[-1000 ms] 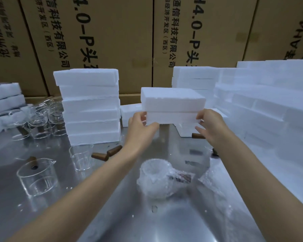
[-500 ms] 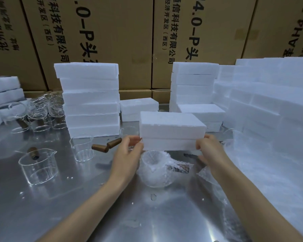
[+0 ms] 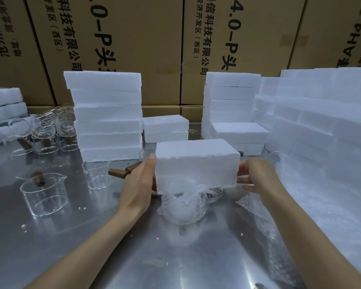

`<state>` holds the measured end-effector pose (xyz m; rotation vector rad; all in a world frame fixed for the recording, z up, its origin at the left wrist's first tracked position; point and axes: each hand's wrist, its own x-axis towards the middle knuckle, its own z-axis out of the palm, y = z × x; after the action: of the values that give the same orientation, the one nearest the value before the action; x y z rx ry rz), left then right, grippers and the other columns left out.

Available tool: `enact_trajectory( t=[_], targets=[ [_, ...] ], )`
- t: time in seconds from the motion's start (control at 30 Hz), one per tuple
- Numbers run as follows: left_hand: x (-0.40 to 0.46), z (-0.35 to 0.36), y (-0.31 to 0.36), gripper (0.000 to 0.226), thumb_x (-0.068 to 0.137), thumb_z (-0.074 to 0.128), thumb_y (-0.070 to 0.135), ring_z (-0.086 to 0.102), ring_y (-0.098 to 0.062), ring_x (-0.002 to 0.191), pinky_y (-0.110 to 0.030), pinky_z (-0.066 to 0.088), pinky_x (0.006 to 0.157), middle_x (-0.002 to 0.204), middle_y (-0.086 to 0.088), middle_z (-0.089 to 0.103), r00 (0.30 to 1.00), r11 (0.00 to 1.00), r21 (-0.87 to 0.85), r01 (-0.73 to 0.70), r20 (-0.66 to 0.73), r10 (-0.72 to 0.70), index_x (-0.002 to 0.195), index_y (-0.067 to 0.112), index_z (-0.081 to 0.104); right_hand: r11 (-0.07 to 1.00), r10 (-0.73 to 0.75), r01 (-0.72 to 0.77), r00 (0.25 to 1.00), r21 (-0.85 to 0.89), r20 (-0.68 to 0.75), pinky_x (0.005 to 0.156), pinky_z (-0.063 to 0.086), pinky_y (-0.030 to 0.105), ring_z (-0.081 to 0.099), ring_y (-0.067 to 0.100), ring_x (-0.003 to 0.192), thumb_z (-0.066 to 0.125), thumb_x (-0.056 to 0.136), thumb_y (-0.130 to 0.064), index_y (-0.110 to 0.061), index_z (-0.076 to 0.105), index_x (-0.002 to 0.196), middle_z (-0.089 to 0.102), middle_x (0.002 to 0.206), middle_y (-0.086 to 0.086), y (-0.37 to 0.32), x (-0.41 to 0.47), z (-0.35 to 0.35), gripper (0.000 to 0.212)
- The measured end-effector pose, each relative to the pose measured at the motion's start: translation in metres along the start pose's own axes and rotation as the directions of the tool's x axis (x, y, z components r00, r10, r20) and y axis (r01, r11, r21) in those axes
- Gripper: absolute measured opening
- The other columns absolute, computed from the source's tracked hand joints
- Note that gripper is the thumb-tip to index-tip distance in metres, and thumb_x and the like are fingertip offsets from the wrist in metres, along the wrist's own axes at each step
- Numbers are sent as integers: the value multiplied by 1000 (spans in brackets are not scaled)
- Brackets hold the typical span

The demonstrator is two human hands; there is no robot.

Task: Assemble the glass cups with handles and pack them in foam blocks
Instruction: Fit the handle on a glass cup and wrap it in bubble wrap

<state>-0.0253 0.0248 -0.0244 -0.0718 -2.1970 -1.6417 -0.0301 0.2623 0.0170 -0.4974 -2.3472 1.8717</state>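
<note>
A white foam block (image 3: 196, 163), two halves stacked, hangs just above the steel table (image 3: 92, 247). My left hand (image 3: 139, 184) holds its left end and my right hand (image 3: 256, 177) holds its right end, fingers curled round the edges. Directly beneath it lies a glass cup wrapped in bubble wrap (image 3: 182, 203), its brown handle (image 3: 214, 191) sticking out to the right. Bare glass cups (image 3: 44, 195) (image 3: 97, 174) stand at the left, with loose brown handles (image 3: 121, 172) beside them.
Foam stacks rise at the left centre (image 3: 106, 115), the back (image 3: 231, 101) and along the right (image 3: 321, 132). More glass cups (image 3: 48, 128) cluster at the far left. A sheet of bubble wrap (image 3: 265, 211) lies at the right. Cardboard cartons (image 3: 175, 38) wall the back.
Both hands have brought the foam block from the back stack toward me and down, until it hangs over the wrapped cup.
</note>
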Motion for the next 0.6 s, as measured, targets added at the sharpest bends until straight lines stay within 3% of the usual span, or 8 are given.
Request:
enact_trajectory(
  t=[0.1, 0.23, 0.3, 0.37, 0.43, 0.5, 0.6],
  targets=[
    [-2, -1, 1, 69, 86, 24, 75, 57, -21, 63, -39, 45, 70, 59, -7, 59, 998, 991, 123, -61, 1, 61, 51, 19, 43, 984, -83, 77, 996, -158, -26, 74, 50, 34, 65, 23, 72, 36, 89, -18, -13, 61, 78, 68, 74, 5, 2, -1, 4, 28],
    [-4, -2, 3, 70, 85, 24, 68, 57, -26, 66, -35, 43, 64, 66, -15, 60, 994, 959, 262, -112, 12, 113, 59, 6, 43, 942, -164, 139, 985, -306, -58, 94, 47, 49, 63, 31, 94, 13, 95, -55, -19, 60, 113, 66, 106, 12, 5, -3, 10, 62],
    [-4, -2, 4, 65, 92, 34, 59, 56, -22, 62, -38, 44, 62, 61, -11, 58, 990, 946, 295, -136, 14, 138, 59, 4, 44, 924, -171, 144, 984, -354, -44, 96, 45, 48, 60, 30, 100, 8, 91, -64, -20, 57, 123, 62, 117, 13, 5, -4, 12, 74],
    [-6, 0, 6, 57, 95, 40, 52, 47, -10, 53, -34, 36, 53, 52, 2, 45, 978, 914, 352, -202, 19, 209, 54, 11, 38, 891, -197, 156, 979, -426, -54, 91, 44, 41, 60, 26, 89, 7, 91, -66, -16, 59, 118, 62, 110, 12, 3, -7, 13, 77],
    [-9, 2, 8, 55, 94, 39, 55, 43, -9, 54, -30, 29, 53, 53, 5, 41, 955, 882, 373, -288, 42, 294, 53, 19, 32, 864, -250, 187, 965, -468, -75, 86, 40, 37, 58, 27, 94, 10, 92, -65, -17, 60, 113, 61, 111, 13, 4, -8, 14, 73],
    [-10, 4, 8, 52, 90, 31, 59, 44, -11, 59, -32, 32, 57, 59, 5, 43, 931, 866, 349, -357, 64, 358, 56, 20, 33, 882, -308, 247, 947, -401, -92, 82, 34, 34, 52, 27, 107, 17, 94, -61, -17, 57, 119, 57, 118, 9, 3, -7, 13, 64],
    [-12, 4, 11, 49, 87, 26, 59, 46, -14, 69, -29, 36, 65, 69, 6, 45, 911, 887, 210, -411, 63, 407, 68, 17, 42, 951, -306, 308, 942, -6, -140, 77, 41, 35, 56, 19, 95, 34, 94, -52, -25, 53, 106, 58, 104, -3, -1, -5, 10, 35]
  ],
)
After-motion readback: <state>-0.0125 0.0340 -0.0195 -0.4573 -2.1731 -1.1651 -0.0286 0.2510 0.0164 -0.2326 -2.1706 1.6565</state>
